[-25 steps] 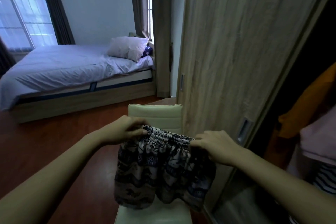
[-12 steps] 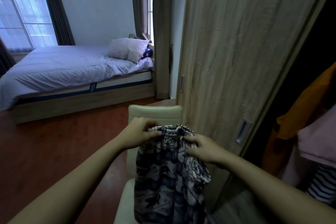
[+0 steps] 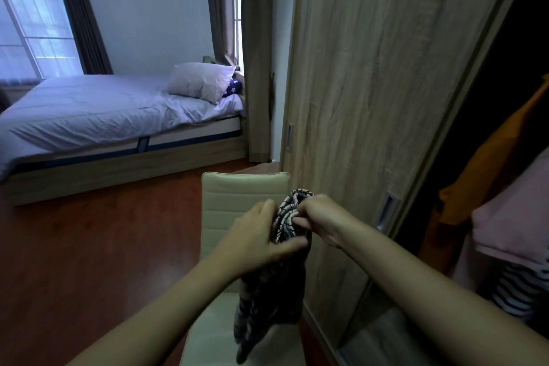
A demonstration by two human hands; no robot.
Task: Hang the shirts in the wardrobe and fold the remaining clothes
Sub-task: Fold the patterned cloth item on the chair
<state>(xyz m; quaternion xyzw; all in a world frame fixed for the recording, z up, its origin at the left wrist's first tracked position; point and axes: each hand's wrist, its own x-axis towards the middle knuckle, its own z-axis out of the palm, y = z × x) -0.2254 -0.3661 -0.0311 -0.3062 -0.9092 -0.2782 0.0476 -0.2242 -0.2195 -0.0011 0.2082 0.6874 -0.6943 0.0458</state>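
Note:
Patterned black-and-white shorts hang folded in half lengthwise over a cream chair. My right hand pinches the gathered waistband at the top. My left hand lies against the left side of the fabric just below the waistband, thumb across the front. On the right the wardrobe stands open, with an orange garment, a pink garment and a striped one hanging inside.
A bed with a pillow stands at the back left by a window. Red-brown wooden floor lies between bed and chair. The wardrobe's sliding door is close on the right of the chair.
The shorts were held spread by the waistband's two ends. My hands came together, folding them in half lengthwise, so they now hang as a narrow strip.

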